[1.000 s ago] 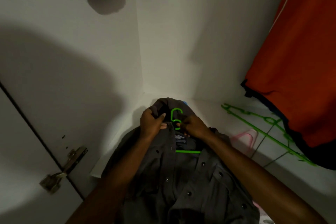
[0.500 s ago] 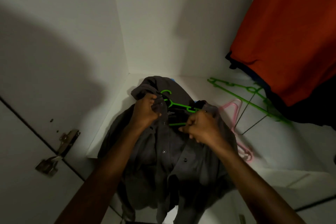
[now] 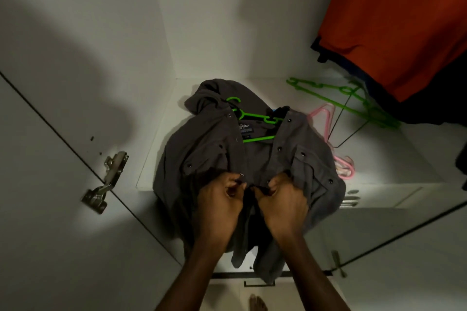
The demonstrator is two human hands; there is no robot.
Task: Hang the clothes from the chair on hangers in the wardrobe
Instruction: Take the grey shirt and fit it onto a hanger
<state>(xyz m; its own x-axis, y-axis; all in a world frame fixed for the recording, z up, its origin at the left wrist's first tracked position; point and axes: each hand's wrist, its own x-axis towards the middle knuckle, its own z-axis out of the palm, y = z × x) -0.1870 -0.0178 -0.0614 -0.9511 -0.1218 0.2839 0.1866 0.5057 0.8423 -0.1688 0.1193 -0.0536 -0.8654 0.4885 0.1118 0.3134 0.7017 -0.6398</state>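
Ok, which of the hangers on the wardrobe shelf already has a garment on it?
The green hanger inside the grey shirt, hook poking out at the collar. The other green hanger and the pink hanger lie bare beside it.

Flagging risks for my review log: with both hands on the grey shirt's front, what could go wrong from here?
The grey shirt overhangs the shelf edge; tugging by the left hand and right hand might slide it off. The collar looks loosely draped over the green hanger, so it may slip free when lifted.
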